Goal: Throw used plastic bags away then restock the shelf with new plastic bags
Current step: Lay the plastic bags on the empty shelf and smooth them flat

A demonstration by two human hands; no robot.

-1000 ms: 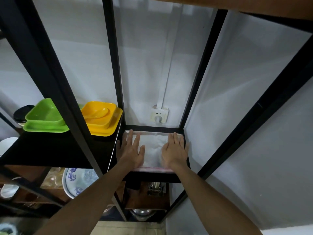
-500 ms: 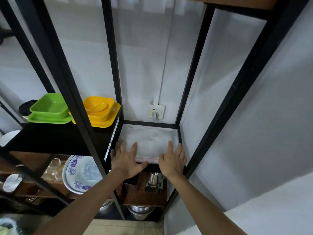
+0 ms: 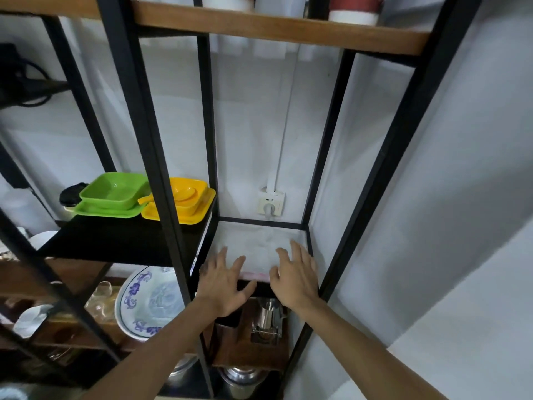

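A flat stack of clear plastic bags [image 3: 259, 249] with a pink front edge lies on the small right-hand shelf of a black metal rack [image 3: 161, 157]. My left hand [image 3: 223, 281] hovers at the stack's front left corner, fingers spread, holding nothing. My right hand [image 3: 295, 272] is spread over the front right corner, its fingertips over the bags. Whether the fingertips touch the bags is unclear.
Green dishes [image 3: 114, 194] and yellow dishes [image 3: 184, 202] sit on the black shelf to the left. A blue-patterned plate [image 3: 150, 304], glasses and metal pots stand on lower shelves. A wall socket [image 3: 271, 204] is behind the bags. A wooden shelf [image 3: 274, 27] runs overhead.
Both hands have slid back from flat on the bags to the stack's front edge. The view has pulled back and tilted up, showing the upper shelf.
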